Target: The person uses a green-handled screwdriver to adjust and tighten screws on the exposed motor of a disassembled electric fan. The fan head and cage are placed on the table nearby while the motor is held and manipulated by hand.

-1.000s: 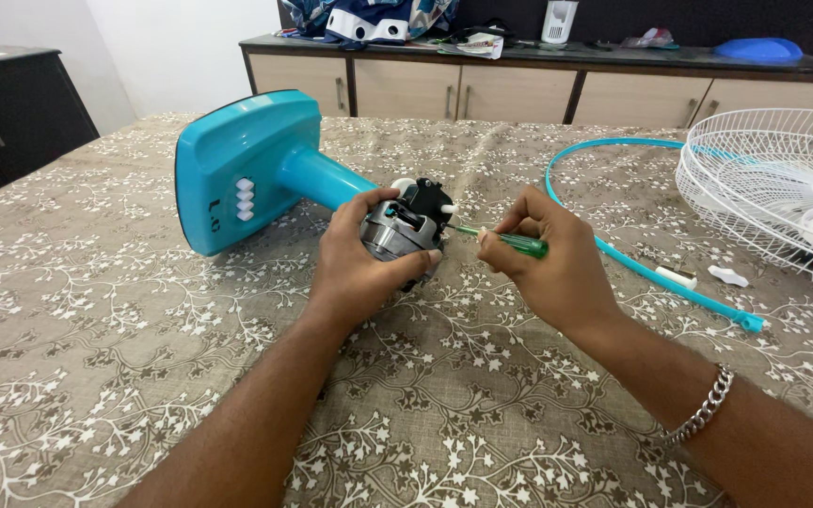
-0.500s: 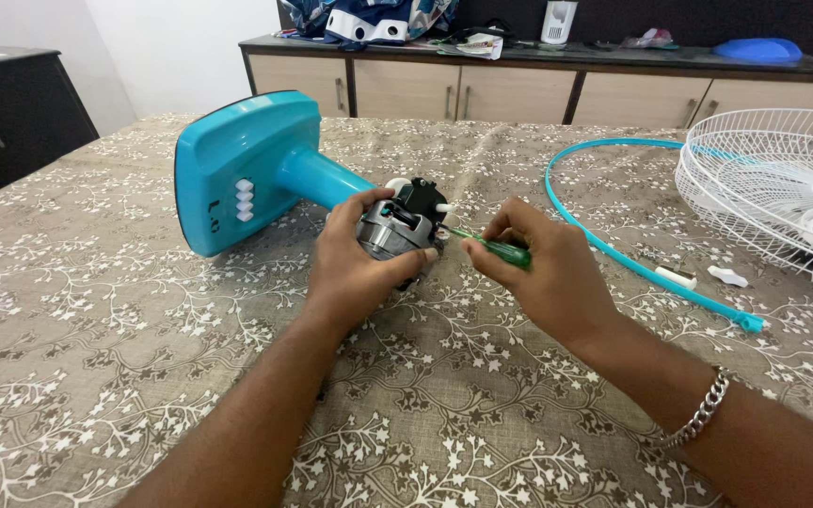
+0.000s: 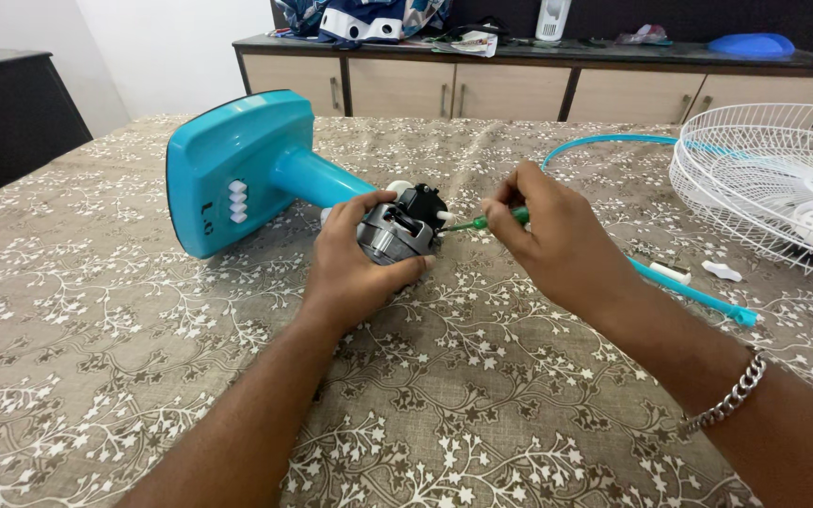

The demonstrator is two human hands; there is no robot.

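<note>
My left hand cups the fan motor, fingers wrapped round its stiff, heavy-looking metal body; my right hand pinches the slim green screwdriver near the tip.

Table covered by a brown cloth with white floral print. Long sideboard at rear: beige doors, dark top (cluttered with cloth and small items). Dark cabinet at left. White wall between them. Lighting even and bright, with no hard shadows on the cloth.
</note>
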